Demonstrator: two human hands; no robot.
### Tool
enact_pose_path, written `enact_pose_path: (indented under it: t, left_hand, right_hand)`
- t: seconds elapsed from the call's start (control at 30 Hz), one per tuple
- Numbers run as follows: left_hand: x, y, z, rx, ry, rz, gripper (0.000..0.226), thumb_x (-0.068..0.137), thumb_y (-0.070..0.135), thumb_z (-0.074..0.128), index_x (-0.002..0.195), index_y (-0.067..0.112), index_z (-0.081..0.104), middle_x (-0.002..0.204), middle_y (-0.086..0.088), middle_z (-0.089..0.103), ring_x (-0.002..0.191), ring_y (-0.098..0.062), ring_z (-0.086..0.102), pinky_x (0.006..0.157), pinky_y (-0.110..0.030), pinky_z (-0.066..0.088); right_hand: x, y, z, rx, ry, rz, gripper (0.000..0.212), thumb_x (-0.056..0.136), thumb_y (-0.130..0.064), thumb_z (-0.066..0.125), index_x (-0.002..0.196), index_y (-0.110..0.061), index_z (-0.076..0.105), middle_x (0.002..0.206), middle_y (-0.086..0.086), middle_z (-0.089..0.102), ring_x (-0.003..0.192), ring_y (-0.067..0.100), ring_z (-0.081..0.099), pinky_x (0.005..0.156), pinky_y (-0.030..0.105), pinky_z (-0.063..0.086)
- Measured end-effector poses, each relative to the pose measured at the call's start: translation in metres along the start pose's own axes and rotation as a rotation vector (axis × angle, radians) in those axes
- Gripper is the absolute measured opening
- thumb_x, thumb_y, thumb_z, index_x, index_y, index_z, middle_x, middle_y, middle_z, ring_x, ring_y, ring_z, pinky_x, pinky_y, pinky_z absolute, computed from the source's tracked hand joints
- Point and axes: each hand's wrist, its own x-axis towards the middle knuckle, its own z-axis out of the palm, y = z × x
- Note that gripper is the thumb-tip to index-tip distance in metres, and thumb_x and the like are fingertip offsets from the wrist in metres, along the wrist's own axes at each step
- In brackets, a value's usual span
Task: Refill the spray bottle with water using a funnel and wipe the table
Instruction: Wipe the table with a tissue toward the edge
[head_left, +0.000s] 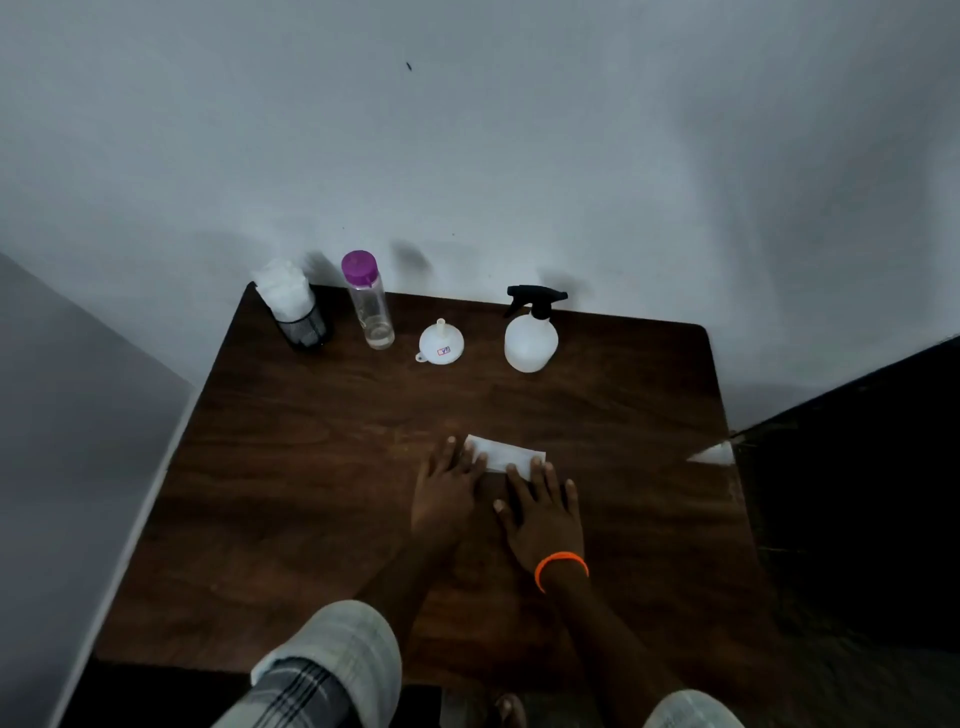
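A folded white tissue (506, 452) lies flat in the middle of the dark wooden table (311, 467). My left hand (449, 493) and my right hand (543, 512) rest flat on the table, fingers spread, fingertips pressing on the tissue's near edge. At the back stand a white spray bottle (530, 338) with a black trigger head, an upturned white funnel (441, 343), and a clear water bottle (371, 306) with a purple cap and a little water at the bottom.
A black mesh holder (301, 325) stuffed with white tissues stands at the back left corner. A grey wall runs behind the table. A pale surface borders the left edge, dark floor the right. An orange band circles my right wrist (561, 569).
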Motion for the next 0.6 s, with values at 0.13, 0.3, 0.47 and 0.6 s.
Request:
enact_pose_path:
  t: [0.13, 0.3, 0.47, 0.6]
  left_hand:
    - [-0.042, 0.0, 0.018, 0.04, -0.016, -0.015, 0.065, 0.097, 0.037, 0.038, 0.159, 0.029, 0.02, 0.168, -0.001, 0.01, 0.156, -0.029, -0.002, 0.124, -0.05, 0.006]
    - [-0.089, 0.001, 0.037, 0.049, -0.005, -0.053, 0.069, 0.084, 0.04, 0.027, 0.149, 0.028, 0.047, 0.158, -0.001, 0.039, 0.151, -0.034, 0.026, 0.118, -0.049, 0.017]
    - [-0.138, 0.008, 0.061, 0.029, -0.026, -0.092, 0.062, 0.081, 0.046, 0.039, 0.134, 0.027, 0.064, 0.141, -0.001, 0.061, 0.138, -0.034, 0.048, 0.108, -0.047, 0.024]
    - [-0.176, 0.023, 0.084, -0.002, -0.059, -0.135, 0.072, 0.076, 0.061, 0.041, 0.133, 0.024, 0.066, 0.14, -0.002, 0.062, 0.137, -0.034, 0.049, 0.109, -0.048, 0.026]
  right_hand:
    - [-0.039, -0.004, 0.019, -0.004, -0.006, -0.036, 0.064, 0.098, -0.063, 0.03, 0.158, -0.04, 0.021, 0.167, 0.006, 0.019, 0.156, 0.023, 0.01, 0.121, 0.045, -0.006]
    - [-0.081, -0.008, 0.041, -0.014, -0.014, -0.085, 0.063, 0.093, -0.061, 0.043, 0.152, -0.037, 0.041, 0.157, 0.008, 0.044, 0.149, 0.025, 0.035, 0.119, 0.047, 0.006]
    - [-0.123, -0.007, 0.054, -0.046, -0.026, -0.158, 0.063, 0.092, -0.06, 0.045, 0.15, -0.036, 0.044, 0.157, 0.008, 0.044, 0.147, 0.025, 0.038, 0.117, 0.049, 0.015]
    - [-0.155, -0.001, 0.064, -0.067, -0.057, -0.197, 0.066, 0.091, -0.06, 0.048, 0.153, -0.038, 0.039, 0.159, 0.007, 0.04, 0.149, 0.024, 0.035, 0.118, 0.048, 0.012]
